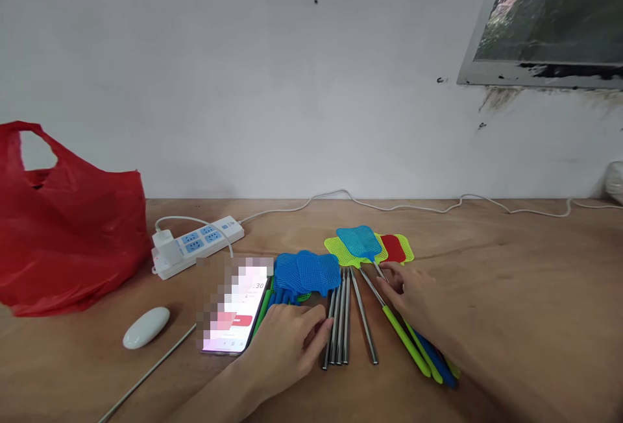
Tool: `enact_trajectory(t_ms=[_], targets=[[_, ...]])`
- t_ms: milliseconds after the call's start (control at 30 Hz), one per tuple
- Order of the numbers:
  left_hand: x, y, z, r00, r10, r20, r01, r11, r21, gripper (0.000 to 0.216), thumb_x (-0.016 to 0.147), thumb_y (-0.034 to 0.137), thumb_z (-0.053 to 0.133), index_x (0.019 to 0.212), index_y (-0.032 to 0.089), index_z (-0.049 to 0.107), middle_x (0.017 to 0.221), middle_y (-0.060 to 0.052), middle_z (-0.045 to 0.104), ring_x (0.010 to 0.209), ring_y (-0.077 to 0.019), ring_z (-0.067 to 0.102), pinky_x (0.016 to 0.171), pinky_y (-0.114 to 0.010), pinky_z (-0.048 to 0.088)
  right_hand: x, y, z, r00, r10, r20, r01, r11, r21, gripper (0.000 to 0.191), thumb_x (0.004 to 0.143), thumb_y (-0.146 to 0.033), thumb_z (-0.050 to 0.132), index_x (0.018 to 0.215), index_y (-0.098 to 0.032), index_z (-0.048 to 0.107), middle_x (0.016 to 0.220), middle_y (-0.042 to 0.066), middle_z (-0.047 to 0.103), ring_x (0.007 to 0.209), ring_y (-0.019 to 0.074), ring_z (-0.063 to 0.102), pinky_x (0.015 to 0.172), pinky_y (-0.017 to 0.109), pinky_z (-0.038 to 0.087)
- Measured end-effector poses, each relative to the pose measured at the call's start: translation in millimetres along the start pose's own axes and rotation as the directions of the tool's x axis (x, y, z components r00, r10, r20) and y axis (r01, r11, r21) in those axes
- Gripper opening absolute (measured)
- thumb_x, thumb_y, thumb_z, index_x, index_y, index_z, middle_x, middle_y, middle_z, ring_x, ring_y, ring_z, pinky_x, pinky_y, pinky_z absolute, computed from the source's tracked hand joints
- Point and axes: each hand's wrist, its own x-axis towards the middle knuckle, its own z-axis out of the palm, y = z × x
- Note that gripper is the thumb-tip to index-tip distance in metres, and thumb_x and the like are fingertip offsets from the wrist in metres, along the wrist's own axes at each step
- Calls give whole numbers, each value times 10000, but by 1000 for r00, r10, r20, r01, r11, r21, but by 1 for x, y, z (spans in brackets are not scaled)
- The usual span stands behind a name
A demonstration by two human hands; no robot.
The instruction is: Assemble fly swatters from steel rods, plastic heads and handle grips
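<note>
- The left hand [287, 345] lies palm down on the bench [511, 267] near its front edge. The fingers are loosely extended and grip nothing.
- The fingertips of the left hand touch the left side of a bundle of metal rods [339, 319]. The rods lie side by side and run from the front edge toward the wall.
- A single metal rod [365, 322] lies just to the right of the bundle, slightly angled and apart from it.
- The right hand [413, 296] rests on the shaft of a fly swatter with a light blue head [359, 241]. The fingers curl over the shaft just below the head. It cannot be told whether they pinch it.
- This swatter ends in a green handle [403, 338] that points toward the front edge. A blue handle [438, 358] lies beside it, partly under the right forearm.
- Under the light blue head lie a yellow-green head [341, 253] and a red head [392, 248], overlapping.
- A stack of dark blue swatter heads [306, 272] lies just beyond the left hand, touching the far ends of the rods.
- A phone [233, 313] with a lit screen lies just to the left of the left hand.
- A white power strip [199, 244] lies beyond the phone. Its cable [389, 205] runs along the rear edge.
- A white oval object [146, 327] lies to the left of the phone. A red plastic bag [68, 228] stands at the left end.
</note>
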Motion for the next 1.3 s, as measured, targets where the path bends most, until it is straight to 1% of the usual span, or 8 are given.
enact_trajectory(t_ms=[133, 300, 500, 600, 700, 867, 1100, 1300], targets=[[0, -1, 2, 1000, 0, 9, -1, 1000, 14, 306, 993, 235, 408, 699, 207, 488, 609, 8, 618, 528, -172, 588, 506, -292, 220, -4, -7, -3, 998, -3, 68, 18, 973, -229, 203, 894, -313, 571, 1047, -260, 692, 680, 36, 685, 668, 272, 655, 539, 291, 252], [-1, -3, 3, 1000, 4, 3, -4, 999, 33, 301, 995, 237, 416, 713, 204, 518, 632, -4, 641, 549, -186, 609, 507, -303, 214, -5, -12, -6, 997, 32, 67, -8, 943, -331, 200, 883, -295, 596, 1057, -253, 687, 760, 76, 719, 678, 294, 672, 535, 296, 240], [0, -3, 3, 1000, -9, 24, 8, 998, 55, 299, 990, 243, 427, 711, 203, 526, 631, -6, 641, 551, -190, 612, 506, -305, 204, -3, -10, -9, 996, -73, 54, 83, 973, -215, 188, 884, -253, 568, 1028, -268, 688, 937, 53, 721, 749, 245, 668, 550, 293, 311], [0, -4, 4, 1000, -11, 21, 9, 997, 71, 299, 994, 245, 423, 714, 203, 517, 646, -7, 649, 557, -188, 612, 507, -308, 190, -6, -16, -10, 988, -142, 67, 148, 983, -104, 158, 887, -328, 578, 988, -262, 681, 811, 23, 687, 685, 213, 641, 557, 289, 338], [0, -4, 4, 1000, 4, 5, -5, 997, 83, 283, 990, 244, 430, 722, 204, 510, 649, -6, 650, 560, -184, 609, 511, -309, 177, -11, -25, -9, 982, -161, 101, 165, 986, -36, 170, 843, -410, 632, 834, -242, 651, 673, -8, 621, 609, 183, 593, 554, 284, 340], [1, -4, 3, 1000, 4, -9, -3, 995, 96, 268, 977, 236, 444, 716, 205, 498, 654, -3, 642, 576, -188, 612, 516, -307, 184, -19, -35, -6, 971, -185, 149, 194, 980, -43, 222, 782, -365, 674, 663, -222, 553, 654, -7, 611, 609, 168, 569, 563, 278, 319], [0, -4, 6, 999, -10, -31, 13, 993, 119, 278, 981, 242, 439, 715, 205, 508, 647, -2, 649, 554, -190, 609, 509, -312, 182, -20, -38, -4, 963, -177, 203, 200, 975, -100, 207, 760, -278, 650, 609, -214, 523, 650, 5, 649, 604, 174, 559, 553, 290, 254], [1, -9, 6, 994, -85, -65, 94, 984, 152, 287, 988, 246, 406, 752, 204, 562, 626, -13, 654, 550, -206, 619, 508, -303, 208, -21, -37, -5, 969, -136, 209, 169, 974, -152, 187, 694, -225, 655, 547, -201, 543, 629, 23, 659, 604, 182, 559, 538, 289, 233]])
